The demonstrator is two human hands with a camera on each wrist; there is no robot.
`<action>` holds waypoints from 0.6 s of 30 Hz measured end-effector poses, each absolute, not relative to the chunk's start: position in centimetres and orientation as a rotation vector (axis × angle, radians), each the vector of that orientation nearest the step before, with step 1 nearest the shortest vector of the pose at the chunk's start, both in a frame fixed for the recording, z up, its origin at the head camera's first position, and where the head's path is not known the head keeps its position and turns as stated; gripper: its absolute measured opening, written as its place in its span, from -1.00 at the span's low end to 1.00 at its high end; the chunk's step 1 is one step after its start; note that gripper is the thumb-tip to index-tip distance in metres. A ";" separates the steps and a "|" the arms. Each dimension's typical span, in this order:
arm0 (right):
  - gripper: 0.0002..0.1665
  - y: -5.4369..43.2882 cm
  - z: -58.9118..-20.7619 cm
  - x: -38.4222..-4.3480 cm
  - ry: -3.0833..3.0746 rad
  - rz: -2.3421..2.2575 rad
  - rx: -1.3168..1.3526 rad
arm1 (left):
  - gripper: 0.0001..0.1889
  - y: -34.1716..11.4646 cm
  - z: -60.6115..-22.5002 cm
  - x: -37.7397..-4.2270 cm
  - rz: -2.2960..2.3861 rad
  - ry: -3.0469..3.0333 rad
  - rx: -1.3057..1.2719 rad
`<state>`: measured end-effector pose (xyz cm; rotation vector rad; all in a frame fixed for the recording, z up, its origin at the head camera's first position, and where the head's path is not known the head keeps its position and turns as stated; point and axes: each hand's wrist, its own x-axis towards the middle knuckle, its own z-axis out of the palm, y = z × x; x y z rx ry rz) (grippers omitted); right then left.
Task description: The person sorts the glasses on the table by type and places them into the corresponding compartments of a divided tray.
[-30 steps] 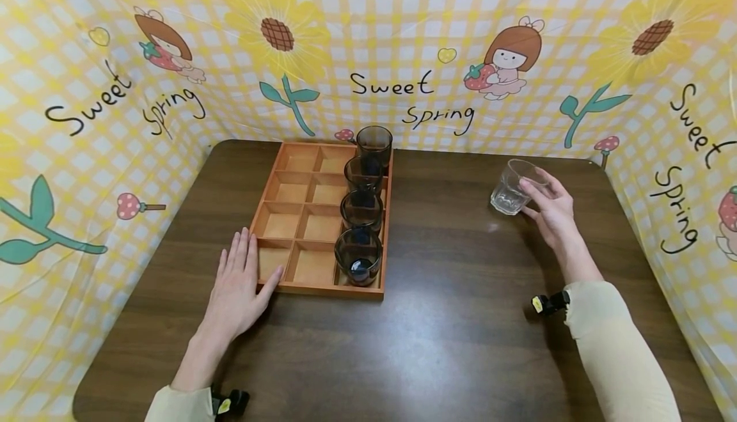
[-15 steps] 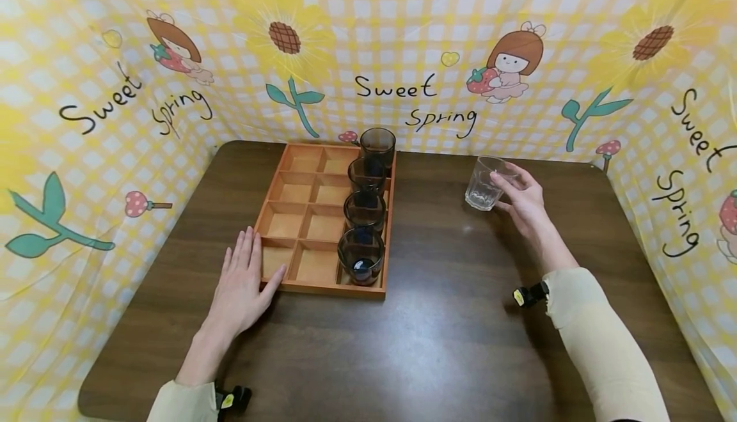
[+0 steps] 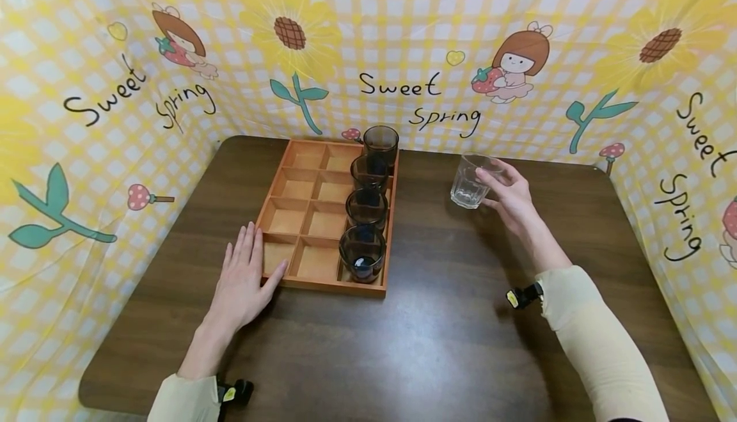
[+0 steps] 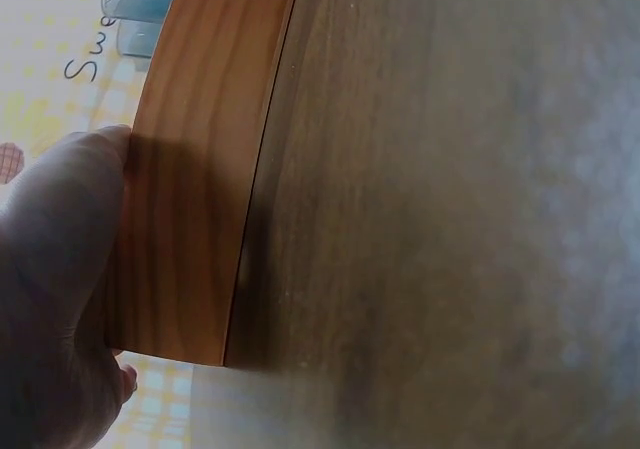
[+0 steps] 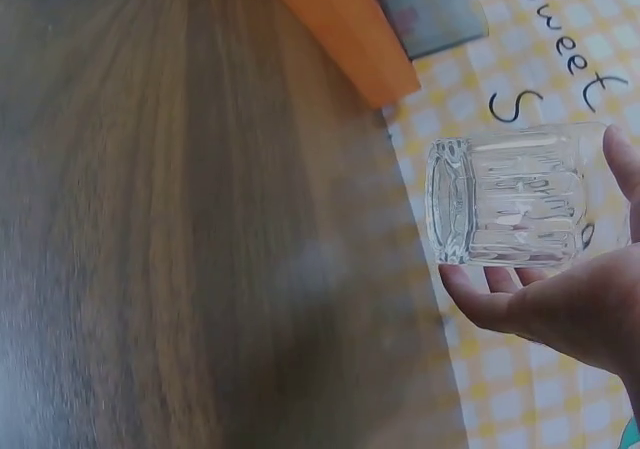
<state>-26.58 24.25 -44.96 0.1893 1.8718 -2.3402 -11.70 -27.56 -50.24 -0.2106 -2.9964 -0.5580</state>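
My right hand point(image 3: 511, 199) holds a clear drinking glass point(image 3: 467, 185), thumb on one side and fingers on the other, to the right of the wooden tray. In the right wrist view the faceted base of the clear glass point(image 5: 452, 201) points toward the tray. My left hand point(image 3: 238, 284) rests at the front left corner of the divided wooden tray point(image 3: 328, 286), its fingers straight along the side and its thumb over the front edge. Several dark tinted glasses stand in the tray's right column, the nearest dark glass point(image 3: 361, 254) in the front compartment.
The tray's left and middle columns show bare wooden compartments point(image 3: 286, 216). A dark brown tabletop point(image 3: 437, 332) lies beneath everything. Yellow checked cloth point(image 3: 397, 38) with printed flowers and lettering walls the table at the back and both sides.
My right hand has carried the clear glass leftward, closer to the tray. My left hand stays at the tray's corner, and the tray and dark glasses keep their places.
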 end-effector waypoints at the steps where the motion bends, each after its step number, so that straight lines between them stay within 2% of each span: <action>1: -0.19 24.1 -44.8 -26.5 1.869 -2.335 0.184 | -0.01 -27.5 -50.2 -11.7 -0.558 -2.993 -0.212; 18: -0.10 21.1 -41.9 -27.3 1.795 -2.299 0.114 | -0.01 -27.6 -50.4 -11.8 -0.542 -2.988 -0.203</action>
